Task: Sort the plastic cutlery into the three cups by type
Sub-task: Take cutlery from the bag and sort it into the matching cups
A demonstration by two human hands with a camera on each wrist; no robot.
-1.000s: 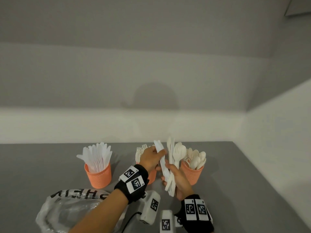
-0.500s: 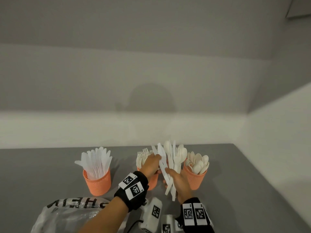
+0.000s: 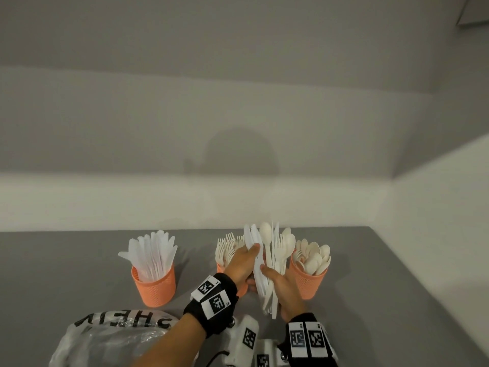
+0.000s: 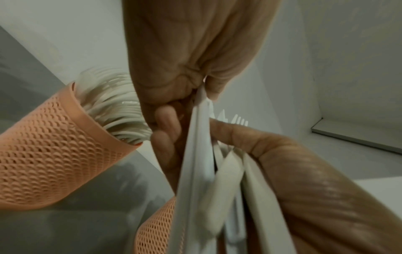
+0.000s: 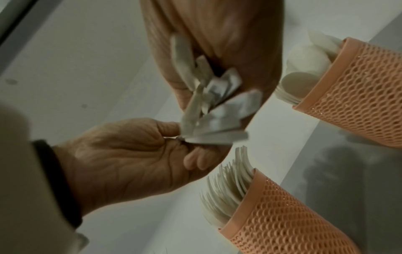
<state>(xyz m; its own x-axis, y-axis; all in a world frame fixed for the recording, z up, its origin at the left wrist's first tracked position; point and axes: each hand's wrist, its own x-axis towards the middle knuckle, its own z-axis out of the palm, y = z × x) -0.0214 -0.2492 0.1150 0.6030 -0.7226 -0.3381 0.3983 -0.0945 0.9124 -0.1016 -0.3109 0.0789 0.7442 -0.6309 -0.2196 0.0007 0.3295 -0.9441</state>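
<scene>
Three orange mesh cups stand in a row on the grey table. The left cup (image 3: 154,284) holds white knives, the middle cup (image 3: 221,268) forks, the right cup (image 3: 308,282) spoons. My right hand (image 3: 287,290) grips an upright bundle of mixed cutlery (image 3: 272,260) in front of the middle and right cups. My left hand (image 3: 244,260) pinches a white knife (image 3: 251,238) at the left edge of that bundle. In the left wrist view thumb and fingers press on the knife (image 4: 195,154). The right wrist view shows the handle ends (image 5: 213,110) fanned out below my palm.
A crumpled clear plastic bag (image 3: 111,337) with black lettering lies at the near left. White walls close the table at the back and on the right. Bare grey table (image 3: 383,300) lies right of the spoon cup.
Both hands and the bundle have risen slightly and shifted toward the cups. The knife in my left hand went from tilted away to almost in line with the bundle.
</scene>
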